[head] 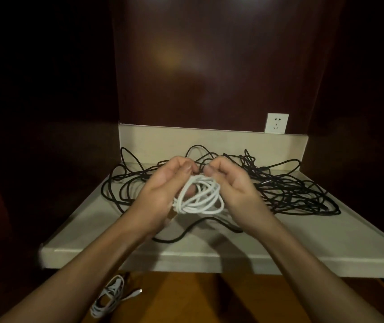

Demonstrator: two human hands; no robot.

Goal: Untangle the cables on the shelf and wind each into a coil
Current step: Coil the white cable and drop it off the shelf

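A white cable (201, 197) hangs as a loose coil of several loops between my two hands, above the front half of the cream shelf (314, 238). My left hand (163, 190) grips the coil's left side, fingers curled round the loops. My right hand (230, 183) pinches the coil's top right with thumb and fingers. Behind and under the hands, tangled black cables (289, 190) sprawl across the shelf, thickest on the right. One black strand (186, 231) curves toward the front edge.
A second white cable (110, 297), bundled, lies on the brown wooden surface below the shelf at lower left. A white wall socket (276, 123) sits above the shelf's back lip. Dark wood panels close in the back and both sides.
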